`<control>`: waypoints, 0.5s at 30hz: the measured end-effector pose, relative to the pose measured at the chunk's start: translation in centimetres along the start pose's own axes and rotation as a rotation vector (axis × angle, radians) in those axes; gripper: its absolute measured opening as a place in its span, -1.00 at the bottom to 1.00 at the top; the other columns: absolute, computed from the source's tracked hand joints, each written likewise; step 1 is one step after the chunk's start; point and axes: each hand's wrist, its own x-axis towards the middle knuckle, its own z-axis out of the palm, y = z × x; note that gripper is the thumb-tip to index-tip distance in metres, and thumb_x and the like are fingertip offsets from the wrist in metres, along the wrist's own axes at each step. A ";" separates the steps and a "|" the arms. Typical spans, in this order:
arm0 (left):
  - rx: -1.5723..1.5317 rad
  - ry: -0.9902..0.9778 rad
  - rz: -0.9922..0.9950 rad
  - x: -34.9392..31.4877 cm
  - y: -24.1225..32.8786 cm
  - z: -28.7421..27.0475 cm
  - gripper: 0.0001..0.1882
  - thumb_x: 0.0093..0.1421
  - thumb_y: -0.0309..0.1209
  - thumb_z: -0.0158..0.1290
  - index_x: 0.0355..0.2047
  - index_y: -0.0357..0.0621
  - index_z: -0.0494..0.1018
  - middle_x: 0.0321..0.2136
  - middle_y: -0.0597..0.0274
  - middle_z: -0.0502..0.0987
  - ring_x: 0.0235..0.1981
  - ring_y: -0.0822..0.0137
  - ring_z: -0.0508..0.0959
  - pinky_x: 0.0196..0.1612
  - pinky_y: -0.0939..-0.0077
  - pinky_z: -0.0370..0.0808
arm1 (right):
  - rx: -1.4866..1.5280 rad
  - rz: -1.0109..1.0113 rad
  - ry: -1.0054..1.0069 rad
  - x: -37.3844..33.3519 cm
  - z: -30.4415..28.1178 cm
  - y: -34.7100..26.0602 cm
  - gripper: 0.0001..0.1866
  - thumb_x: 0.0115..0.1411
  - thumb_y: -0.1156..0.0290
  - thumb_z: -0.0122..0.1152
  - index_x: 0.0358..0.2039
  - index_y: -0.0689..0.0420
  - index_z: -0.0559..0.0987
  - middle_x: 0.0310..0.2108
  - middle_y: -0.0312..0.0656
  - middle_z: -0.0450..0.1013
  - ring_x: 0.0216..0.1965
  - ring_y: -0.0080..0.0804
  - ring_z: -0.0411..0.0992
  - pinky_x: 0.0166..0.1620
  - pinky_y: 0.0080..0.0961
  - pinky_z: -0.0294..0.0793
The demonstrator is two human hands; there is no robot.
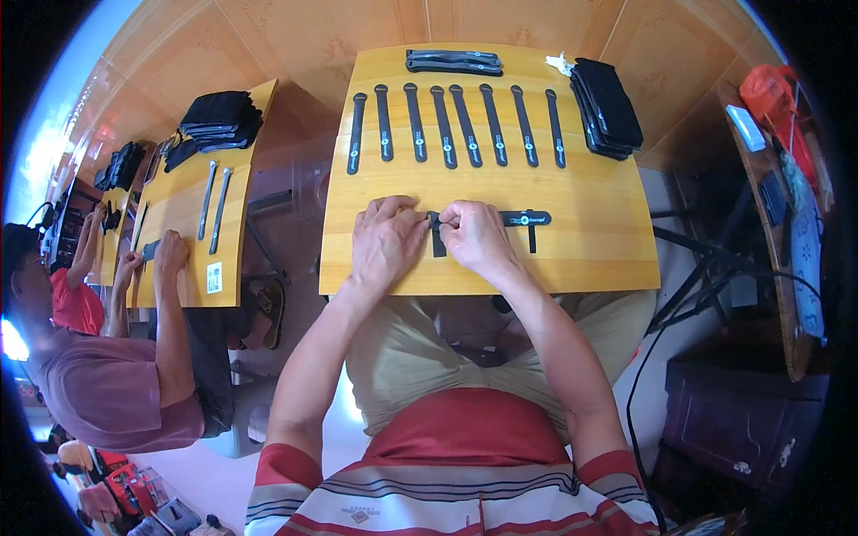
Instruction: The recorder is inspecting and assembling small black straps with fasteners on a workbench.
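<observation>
A black strap (529,218) with a rounded end and a pale printed mark lies crosswise on the yellow wooden table (590,259) in front of me. Two short dark strips, a wider left one (439,243) and a narrow right one (533,239), stick out below it toward me. My right hand (480,239) is closed in a pinch on the strap, left of its middle. At the strap's left end, my left hand (386,239) has thumb and forefinger closed on it, the other fingers curled over the table. Fingers hide part of the strap.
Several similar straps (414,125) lie in a row beyond my hands. Behind them is a bundle of straps (454,62); a black stack (608,107) sits far right. At left, a person (125,384) works at another table (228,183). A side shelf (795,330) stands right.
</observation>
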 end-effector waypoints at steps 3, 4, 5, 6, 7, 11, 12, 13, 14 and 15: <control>-0.102 0.017 -0.019 0.1 -0.9 0.6 -0.84 0.15 -0.37 0.29 -0.23 -0.02 0.70 -0.09 0.22 0.63 -0.04 0.10 0.57 0.01 0.18 0.47 | -0.007 -0.011 -0.001 0.0 0.1 0.0 -0.84 0.07 0.53 0.22 -0.37 0.31 0.69 -0.37 0.21 0.61 -0.26 0.16 0.62 -0.09 -0.06 0.61; -0.151 0.019 -0.004 0.1 -1.3 0.8 -0.83 0.16 -0.35 0.29 -0.22 0.03 0.71 -0.09 0.25 0.63 -0.02 0.12 0.56 0.01 0.17 0.43 | -0.006 -0.013 -0.002 0.0 0.2 0.0 -0.84 0.07 0.53 0.22 -0.37 0.31 0.69 -0.37 0.21 0.61 -0.26 0.16 0.62 -0.09 -0.06 0.61; -0.152 0.017 -0.003 0.2 -1.2 0.8 -0.83 0.16 -0.35 0.29 -0.22 0.03 0.71 -0.09 0.25 0.63 -0.02 0.12 0.56 0.01 0.17 0.43 | -0.017 -0.015 0.000 0.0 0.2 0.1 -0.84 0.06 0.53 0.22 -0.36 0.30 0.69 -0.37 0.21 0.61 -0.26 0.16 0.62 -0.09 -0.05 0.61; -0.140 0.008 -0.001 0.2 -1.2 0.9 -0.83 0.16 -0.36 0.28 -0.22 0.05 0.71 -0.10 0.26 0.63 -0.02 0.12 0.56 0.01 0.17 0.43 | -0.028 -0.018 0.001 0.0 0.1 0.2 -0.84 0.06 0.53 0.22 -0.36 0.30 0.69 -0.37 0.21 0.61 -0.27 0.16 0.62 -0.10 -0.05 0.61; -0.128 0.000 0.002 0.3 -1.1 0.9 -0.83 0.16 -0.37 0.28 -0.22 0.06 0.72 -0.10 0.26 0.62 -0.03 0.12 0.56 0.01 0.18 0.42 | -0.028 -0.016 0.001 -0.1 0.2 0.3 -0.84 0.06 0.53 0.22 -0.36 0.30 0.69 -0.37 0.21 0.61 -0.27 0.16 0.62 -0.10 -0.05 0.61; -0.143 -0.030 -0.024 0.4 -1.2 0.7 -0.84 0.16 -0.37 0.28 -0.22 0.07 0.72 -0.12 0.28 0.62 -0.02 0.13 0.55 0.01 0.18 0.41 | 0.021 -0.036 0.019 -0.2 0.3 0.3 -0.84 0.04 0.55 0.22 -0.36 0.30 0.67 -0.40 0.17 0.62 -0.31 0.11 0.63 -0.16 -0.13 0.63; -0.146 -0.039 -0.023 0.5 -1.1 0.7 -0.83 0.15 -0.38 0.28 -0.22 0.07 0.72 -0.13 0.28 0.62 -0.02 0.13 0.55 0.01 0.18 0.41 | 0.049 -0.040 0.033 -0.3 0.3 0.4 -0.84 0.03 0.56 0.22 -0.36 0.31 0.67 -0.41 0.15 0.62 -0.33 0.08 0.64 -0.19 -0.17 0.63; -0.148 -0.048 -0.022 0.6 -1.0 0.6 -0.83 0.15 -0.39 0.28 -0.22 0.07 0.72 -0.14 0.29 0.61 -0.02 0.14 0.55 0.01 0.18 0.40 | 0.050 -0.040 0.033 -0.4 0.1 0.5 -0.84 0.03 0.56 0.22 -0.36 0.31 0.67 -0.41 0.15 0.62 -0.33 0.08 0.64 -0.19 -0.17 0.63; -0.146 -0.047 -0.024 0.6 -1.0 0.6 -0.83 0.15 -0.39 0.28 -0.22 0.07 0.72 -0.14 0.29 0.61 -0.02 0.14 0.55 0.01 0.18 0.40 | 0.100 -0.022 0.042 -0.6 -0.1 0.4 -0.85 0.02 0.56 0.23 -0.37 0.31 0.66 -0.43 0.12 0.62 -0.35 0.05 0.64 -0.21 -0.20 0.63; -0.149 -0.045 -0.023 0.5 -1.1 0.7 -0.82 0.14 -0.40 0.28 -0.22 0.07 0.71 -0.15 0.29 0.61 -0.02 0.14 0.55 0.00 0.18 0.40 | 0.150 -0.004 0.051 -0.7 -0.2 0.4 -0.85 0.02 0.56 0.23 -0.37 0.31 0.65 -0.45 0.10 0.62 -0.37 0.01 0.64 -0.23 -0.24 0.62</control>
